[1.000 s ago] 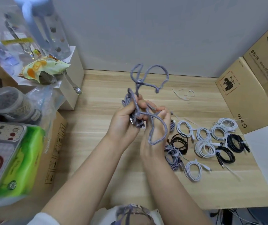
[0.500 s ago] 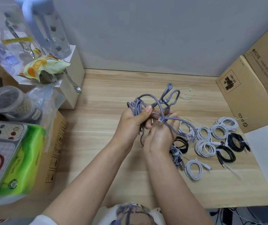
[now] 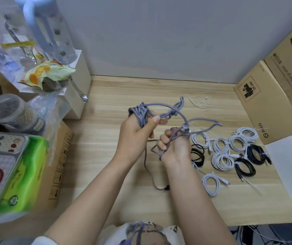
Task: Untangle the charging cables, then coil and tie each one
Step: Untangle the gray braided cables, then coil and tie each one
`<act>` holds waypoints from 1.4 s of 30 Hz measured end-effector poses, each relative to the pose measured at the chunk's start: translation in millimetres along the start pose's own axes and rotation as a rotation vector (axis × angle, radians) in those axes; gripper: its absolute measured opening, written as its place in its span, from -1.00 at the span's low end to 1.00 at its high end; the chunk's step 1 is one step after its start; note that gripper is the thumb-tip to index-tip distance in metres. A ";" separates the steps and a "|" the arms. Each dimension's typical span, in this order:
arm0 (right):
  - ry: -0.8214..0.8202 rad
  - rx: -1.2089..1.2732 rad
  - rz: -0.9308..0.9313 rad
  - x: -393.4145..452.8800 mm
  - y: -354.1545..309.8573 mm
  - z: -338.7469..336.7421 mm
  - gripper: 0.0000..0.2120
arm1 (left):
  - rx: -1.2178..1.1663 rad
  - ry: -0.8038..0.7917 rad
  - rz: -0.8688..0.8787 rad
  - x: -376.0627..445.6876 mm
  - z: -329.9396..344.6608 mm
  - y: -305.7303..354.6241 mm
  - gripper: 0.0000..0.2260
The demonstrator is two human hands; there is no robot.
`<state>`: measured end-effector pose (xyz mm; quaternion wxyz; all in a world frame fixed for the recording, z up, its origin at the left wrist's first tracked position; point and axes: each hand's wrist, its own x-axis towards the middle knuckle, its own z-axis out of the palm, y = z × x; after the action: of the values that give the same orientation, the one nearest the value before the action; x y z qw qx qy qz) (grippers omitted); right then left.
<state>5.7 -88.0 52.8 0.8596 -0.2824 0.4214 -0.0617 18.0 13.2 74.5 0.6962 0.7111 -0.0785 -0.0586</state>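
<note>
The left hand [image 3: 134, 137] grips a wrapped bundle of the gray braided cable [image 3: 166, 110], held above the counter [image 3: 106, 174]. The right hand [image 3: 175, 147], just beside that bundle, pinches the loose strands. Keep the bundle tight; feed slack evenly and avoid new knots.

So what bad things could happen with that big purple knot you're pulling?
Pulling could tighten the snarl in the purple braided cable stretched between the left hand and right hand, making it harder to undo. Its loose end with the plug dangles to the table and might drag about. It could also sweep into the finished white coils and black coils nearby and mess them up.
</note>
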 end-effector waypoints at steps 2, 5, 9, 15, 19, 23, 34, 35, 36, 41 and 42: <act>-0.087 -0.071 0.088 0.9 -0.1 -2.7 -0.74 | -0.035 0.029 0.020 5.7 -8.0 9.6 -0.84; -0.124 -0.334 0.061 -3.0 5.1 -6.4 -0.78 | -0.103 0.073 0.051 14.4 -21.4 23.6 -0.79; -0.212 -0.624 -0.030 -10.3 17.0 -8.6 -0.61 | -0.102 0.151 0.079 22.3 -36.4 32.4 -0.75; -0.407 -0.696 -0.217 -18.2 26.1 -8.8 -0.19 | -0.131 0.218 -0.019 27.9 -45.3 25.1 -0.82; -0.571 -1.075 -0.460 -25.4 23.4 -12.9 -0.05 | -0.156 0.261 -0.086 29.1 -50.1 16.7 -0.74; -0.430 -1.371 -0.718 -22.2 23.2 -16.7 -0.23 | -0.165 0.279 -0.090 30.9 -54.5 16.8 -0.61; -0.714 -0.715 -0.354 -28.3 12.6 -15.9 -0.38 | -0.129 0.237 -0.143 29.9 -58.1 9.7 -0.65; -0.710 -0.619 -0.299 -28.7 10.3 -14.1 -0.39 | -0.133 0.237 -0.144 29.8 -58.4 10.1 -0.64; -0.687 -0.524 -0.241 -28.7 9.3 -12.6 -0.40 | -0.145 0.234 -0.146 29.4 -58.3 10.4 -0.62; -0.455 -0.148 -0.029 -21.4 13.4 -6.6 -0.53 | -0.171 0.169 -0.191 26.2 -55.3 9.8 -0.61; -0.426 -0.106 -0.009 -20.5 13.3 -6.0 -0.59 | -0.160 0.146 -0.203 24.8 -54.1 8.6 -0.62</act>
<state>-13.8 -72.5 56.9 0.9130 -0.3357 0.2314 0.0176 52.5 61.4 85.1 0.7449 0.6602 0.0496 -0.0829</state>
